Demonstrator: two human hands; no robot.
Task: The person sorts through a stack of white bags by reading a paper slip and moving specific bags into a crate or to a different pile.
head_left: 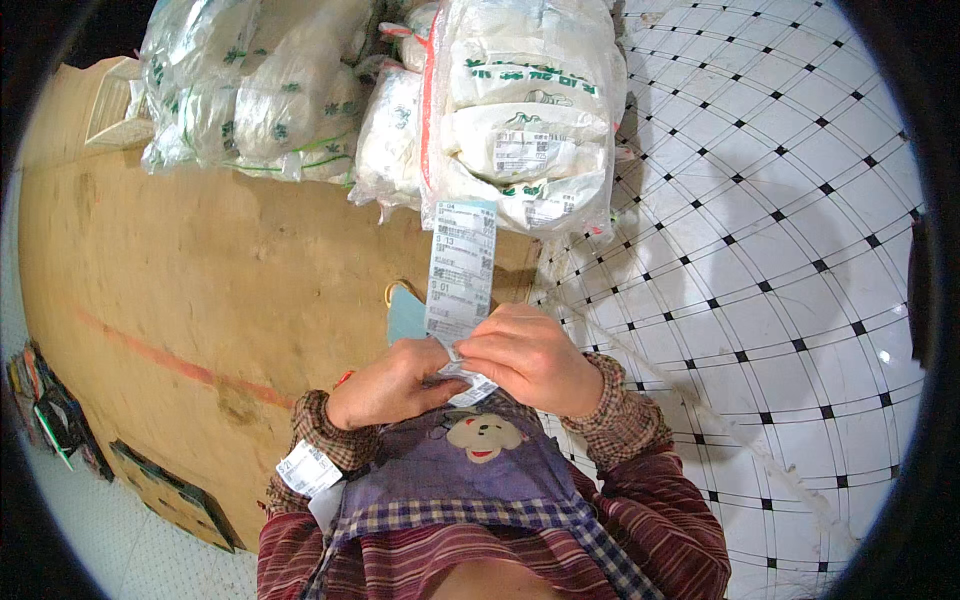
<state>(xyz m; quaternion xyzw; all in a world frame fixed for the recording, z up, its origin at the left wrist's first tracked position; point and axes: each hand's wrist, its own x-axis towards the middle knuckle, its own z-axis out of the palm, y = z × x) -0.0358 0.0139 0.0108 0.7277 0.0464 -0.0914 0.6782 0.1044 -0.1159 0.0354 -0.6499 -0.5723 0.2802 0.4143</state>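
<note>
A long strip of printed labels (460,262) on pale blue backing is gripped between my two hands in front of my apron, its far end reaching up to the bags. My left hand (390,382) is closed on the lower part of the strip. My right hand (522,360) pinches the strip just beside it, fingertips close to my left hand's. More light blue backing paper (405,315) shows behind the strip, near a small tan loop (397,288). A separate white label (307,465) hangs at my left sleeve.
Large clear bags of white packets (520,90) and further bags (250,80) lie along the far edge of a wooden board (200,280), beside a pale basket (118,100). A black-framed panel (165,490) and dark objects (50,400) are at left. Diamond-patterned white tiling (770,300) is at right.
</note>
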